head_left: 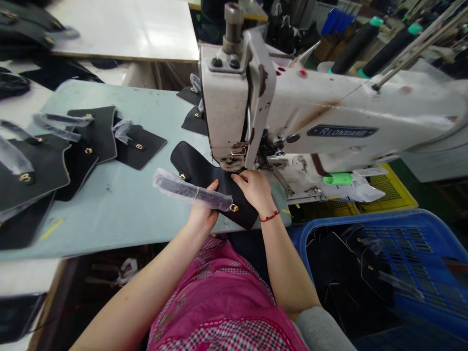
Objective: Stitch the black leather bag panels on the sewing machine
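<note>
Head view, nearest first: a pink apron with checked trim point(219, 297), cut off by the bottom edge. From where I stand, the left hand point(203, 217) is clamped on a curved black leather-like panel point(204, 168), thumb on top, other fingers hidden beneath. A translucent-wrapped strap handle point(183, 189) crosses over that hand. The right hand point(255, 189), wearing a thin red bracelet point(269, 216), touches the panel near the machine; I cannot tell whether it pinches or merely presses. The panel lies on a pale green table point(135, 204), just below the white sewing machine point(318, 102), whose needle I cannot make out. Right, a blue plastic basket point(417, 239) holds dark pieces, hard to separate. Left, black panels with gold fittings point(32, 156) overlap, some cut off. Farther back, black thread spools point(356, 46) stand before blurred clutter.
</note>
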Available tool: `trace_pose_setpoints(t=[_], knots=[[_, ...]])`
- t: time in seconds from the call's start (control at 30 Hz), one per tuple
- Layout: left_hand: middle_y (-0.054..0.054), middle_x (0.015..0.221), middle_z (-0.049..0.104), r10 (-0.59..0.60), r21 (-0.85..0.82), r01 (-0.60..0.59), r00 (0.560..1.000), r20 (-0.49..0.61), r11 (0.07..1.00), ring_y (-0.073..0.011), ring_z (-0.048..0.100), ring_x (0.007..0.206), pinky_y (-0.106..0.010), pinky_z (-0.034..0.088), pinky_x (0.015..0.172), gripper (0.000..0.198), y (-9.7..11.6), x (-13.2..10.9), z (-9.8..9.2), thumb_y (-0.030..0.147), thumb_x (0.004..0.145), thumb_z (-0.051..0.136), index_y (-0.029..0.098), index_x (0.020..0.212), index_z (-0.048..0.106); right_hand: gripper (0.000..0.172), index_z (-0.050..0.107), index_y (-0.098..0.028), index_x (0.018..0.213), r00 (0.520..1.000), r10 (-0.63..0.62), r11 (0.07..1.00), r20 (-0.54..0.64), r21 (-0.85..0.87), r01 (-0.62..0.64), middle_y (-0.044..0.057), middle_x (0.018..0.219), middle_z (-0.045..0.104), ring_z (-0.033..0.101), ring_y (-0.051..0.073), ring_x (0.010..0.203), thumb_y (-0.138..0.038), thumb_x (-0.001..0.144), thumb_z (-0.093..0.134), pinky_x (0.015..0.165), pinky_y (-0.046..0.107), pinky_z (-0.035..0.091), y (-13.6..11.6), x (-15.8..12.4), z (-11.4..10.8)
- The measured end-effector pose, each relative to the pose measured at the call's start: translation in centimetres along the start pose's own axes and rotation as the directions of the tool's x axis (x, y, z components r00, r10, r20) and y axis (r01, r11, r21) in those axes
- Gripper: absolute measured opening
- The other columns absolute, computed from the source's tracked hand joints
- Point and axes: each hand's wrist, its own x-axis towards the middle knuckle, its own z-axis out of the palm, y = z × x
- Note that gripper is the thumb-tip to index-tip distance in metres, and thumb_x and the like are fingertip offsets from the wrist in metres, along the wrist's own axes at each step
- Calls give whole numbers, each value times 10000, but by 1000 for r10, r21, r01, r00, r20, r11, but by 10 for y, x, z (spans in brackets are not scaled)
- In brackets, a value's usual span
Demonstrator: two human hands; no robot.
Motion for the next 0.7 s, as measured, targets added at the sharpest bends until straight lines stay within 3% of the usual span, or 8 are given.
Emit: trace_pose_setpoints(t=[0.33, 0.5, 0.7], knots=[[-86, 898, 778, -28, -1, 28, 997, -71, 1000, -185, 748, 812, -340, 585, 916, 195, 6, -1, 9, 32, 863, 574, 76, 1003, 702, 359, 771, -192, 905, 1000, 11, 1000, -7, -16, -11, 87, 925, 750, 671, 193, 873, -431, 981, 515, 653, 259, 356, -1, 1, 0], [-97, 911, 776, -12, 44, 14, 999, -44, 999, -199, 750, 831, -346, 599, 894, 181, 9, 5, 6, 40, 838, 594, 86, 966, 714, 360, 770, -188, 917, 1000, 16, 1000, 5, 10, -16, 92, 916, 746, 666, 188, 859, -424, 986, 507, 666, 258, 362, -1, 0, 1], [-99, 858, 773, -16, 177, 21, 999, -29, 984, -213, 747, 748, -365, 625, 837, 162, 26, 17, 4, 30, 814, 609, 84, 908, 729, 360, 757, -170, 869, 999, -17, 985, 41, 170, 10, 56, 814, 716, 619, 149, 740, -375, 990, 487, 624, 242, 337, 3, -3, 5]])
